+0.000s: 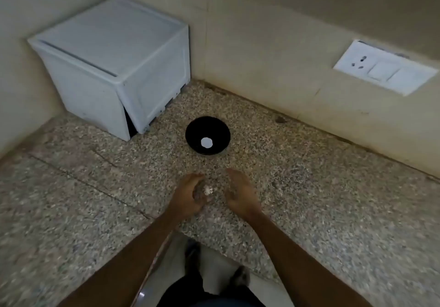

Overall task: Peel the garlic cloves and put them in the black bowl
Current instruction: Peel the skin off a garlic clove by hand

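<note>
A black bowl (207,135) stands on the speckled stone counter (309,187) with a white peeled clove (206,142) lying in its bottom. Nearer the counter's front edge, my left hand (189,196) has its fingers curled round a small white garlic piece (208,190). My right hand (240,192) is just to the right of it, palm turned inward, fingers relaxed and holding nothing that I can see. Both hands are blurred.
A white plastic box (114,63) with a lid sits in the back left corner against the wall. A white socket and switch plate (385,67) is on the wall at the right. The counter's front edge cuts inward below my forearms.
</note>
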